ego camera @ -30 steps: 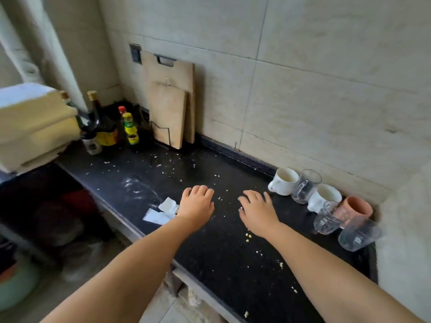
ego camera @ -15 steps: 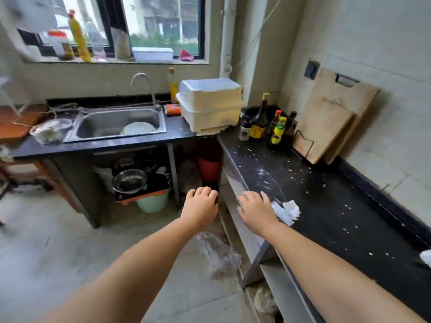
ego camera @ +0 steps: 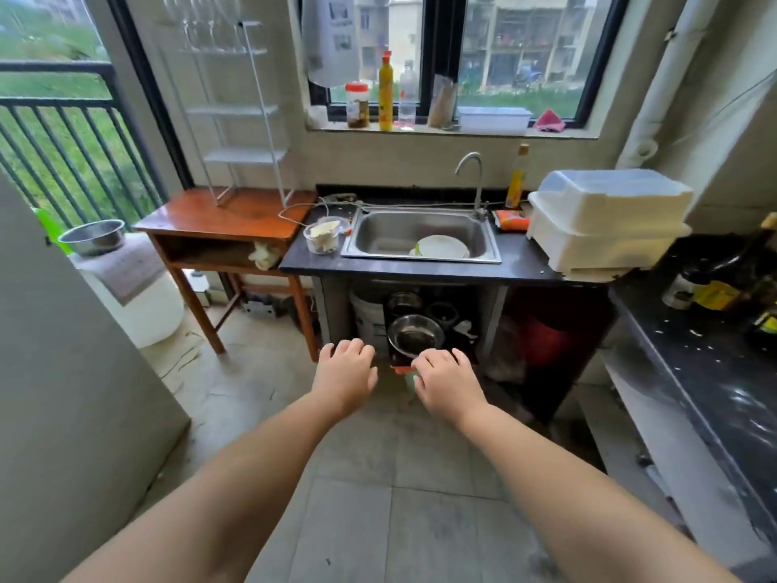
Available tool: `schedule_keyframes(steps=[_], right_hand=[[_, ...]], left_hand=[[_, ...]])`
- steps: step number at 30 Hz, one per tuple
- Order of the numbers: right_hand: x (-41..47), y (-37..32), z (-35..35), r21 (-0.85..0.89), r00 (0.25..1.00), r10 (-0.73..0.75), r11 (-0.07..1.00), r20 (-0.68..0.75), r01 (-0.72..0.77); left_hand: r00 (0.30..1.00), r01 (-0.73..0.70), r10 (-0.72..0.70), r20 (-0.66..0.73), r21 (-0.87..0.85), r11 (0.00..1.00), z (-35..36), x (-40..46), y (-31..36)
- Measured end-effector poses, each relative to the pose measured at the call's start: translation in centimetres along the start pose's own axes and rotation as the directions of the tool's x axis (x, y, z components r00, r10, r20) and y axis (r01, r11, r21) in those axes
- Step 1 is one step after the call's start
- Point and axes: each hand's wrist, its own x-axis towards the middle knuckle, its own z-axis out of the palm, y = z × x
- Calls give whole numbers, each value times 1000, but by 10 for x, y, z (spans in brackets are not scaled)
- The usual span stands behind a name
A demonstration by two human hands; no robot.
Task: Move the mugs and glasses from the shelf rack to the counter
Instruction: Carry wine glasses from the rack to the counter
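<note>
A white wire shelf rack (ego camera: 241,115) stands on a wooden side table (ego camera: 223,218) at the far left, by the window. Several clear glasses (ego camera: 206,23) sit on its top shelf; the lower shelves look bare. The black counter (ego camera: 706,359) runs along the right edge; the mugs and glasses on it are out of view. My left hand (ego camera: 347,372) and my right hand (ego camera: 445,378) are held out side by side over the floor, palms down, fingers loosely apart, holding nothing. Both are well short of the rack.
A steel sink (ego camera: 420,235) with a white plate sits ahead, a white lidded box (ego camera: 605,220) to its right. Bottles (ego camera: 723,279) stand in the counter corner. Pots fill the space under the sink. A steel bowl (ego camera: 93,235) rests on a white tub at left.
My view has swung left from the counter with the mugs, past the sink corner, to face the sink and the rack. Both hands stay empty and held out in front.
</note>
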Motion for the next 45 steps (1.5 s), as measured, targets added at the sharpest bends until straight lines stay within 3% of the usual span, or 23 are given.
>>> schedule_keyframes(steps=[8, 12, 27, 32, 35, 45], right_hand=[[114, -75, 32, 53, 987, -154, 987, 53, 152], [176, -92, 49, 54, 961, -208, 978, 179, 202], [464, -156, 81, 123, 932, -348, 934, 99, 336], [534, -192, 88, 129, 921, -379, 921, 91, 367], [595, -220, 96, 122, 930, -367, 924, 12, 363], [791, -294, 59, 71, 956, -256, 961, -145, 268]], left_hand=[[980, 194, -197, -28, -93, 977, 2, 29, -104], [963, 260, -265, -53, -90, 962, 3, 65, -148], [872, 472, -483, -81, -123, 873, -42, 246, -330], [862, 482, -497, -99, -144, 864, -47, 296, -385], [869, 453, -470, -155, -135, 881, -61, 340, -437], [904, 279, -297, -307, -102, 955, -145, 480, -600]])
